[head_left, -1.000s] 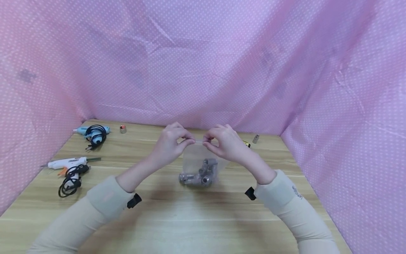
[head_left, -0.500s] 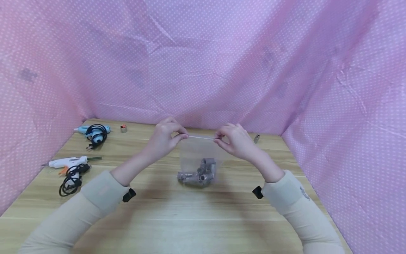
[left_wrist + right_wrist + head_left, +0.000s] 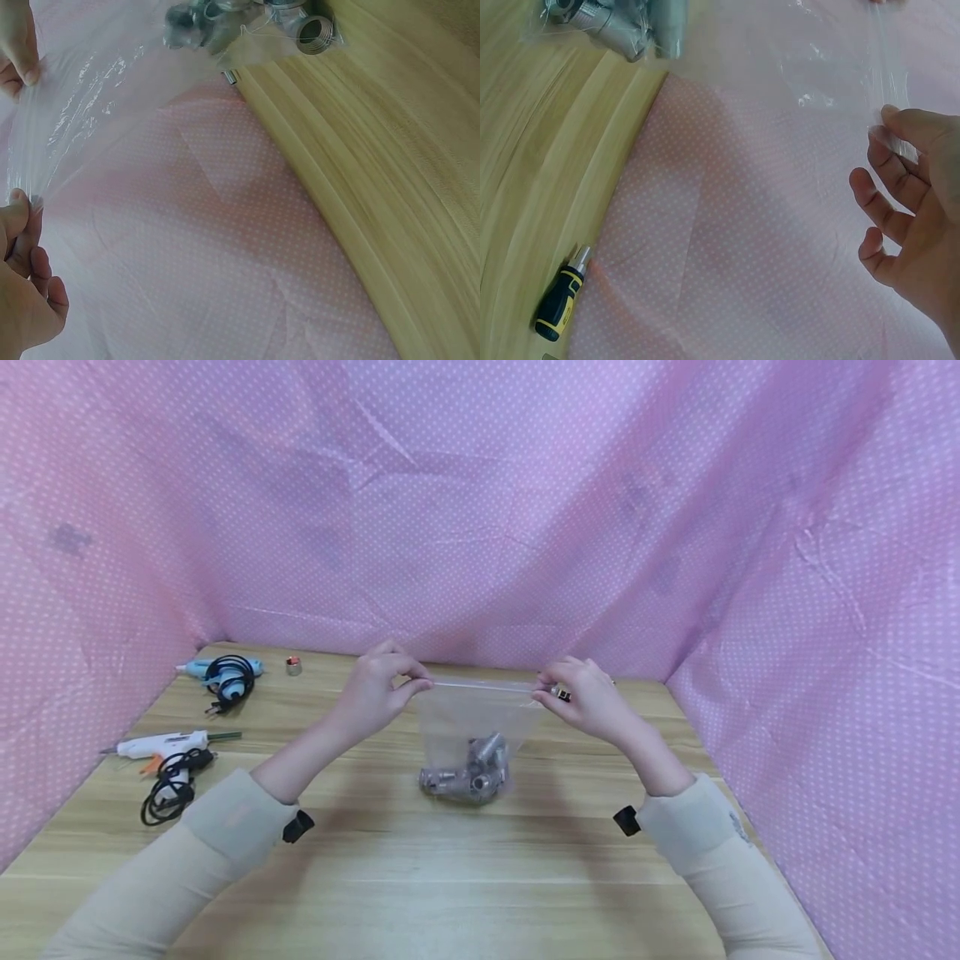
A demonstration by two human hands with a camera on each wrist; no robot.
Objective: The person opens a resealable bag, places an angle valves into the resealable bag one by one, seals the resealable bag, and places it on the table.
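Both hands have drawn further apart since a second ago, stretching the top edge of the clear plastic zip bag (image 3: pixel 480 714) taut between them. The left hand (image 3: pixel 377 689) pinches the bag's left top corner between thumb and fingertips (image 3: pixel 16 206), and the right hand (image 3: pixel 588 693) pinches the right top corner the same way (image 3: pixel 891 124). Hanging below the two grips, the bag's bottom rests on the light wooden table (image 3: pixel 450 877), weighted by a cluster of grey metal pipe fittings (image 3: pixel 468 772) inside. A yellow-and-black stubby screwdriver (image 3: pixel 559 300) lies at the table's far edge against the pink dotted cloth (image 3: pixel 480 510); from the head view it is mostly hidden behind the right hand. How many fittings the bag holds is hard to make out through the creased plastic.
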